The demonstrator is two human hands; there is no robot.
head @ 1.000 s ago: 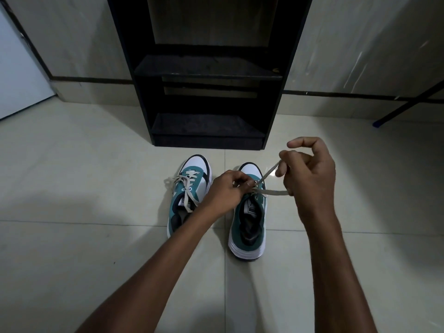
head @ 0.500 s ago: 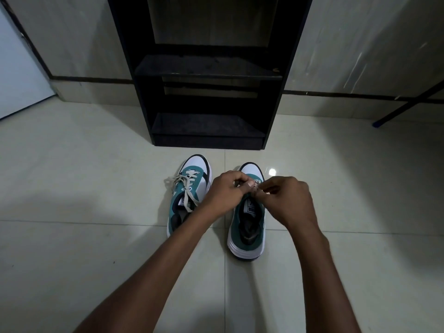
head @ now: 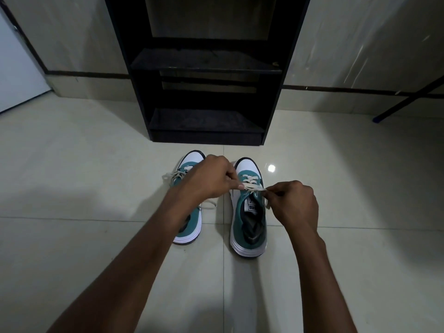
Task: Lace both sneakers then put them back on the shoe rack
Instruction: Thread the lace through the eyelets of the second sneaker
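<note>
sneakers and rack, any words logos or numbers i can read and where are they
Tongue label of the right-hand sneaker: white block letters under a small logo, too blurred to read with any certainty.
Left-hand sneaker: no text shows; its tongue is hidden by the left hand.
Shoe rack: plain black, no label or number.
Lace pinched between the left hand and the right hand: no print.

Two teal-and-white sneakers stand side by side, toes toward 12 o'clock: the left sneaker (head: 188, 227) laced, the right sneaker (head: 248, 224) half-laced, facing the black shoe rack (head: 206, 68).
</note>
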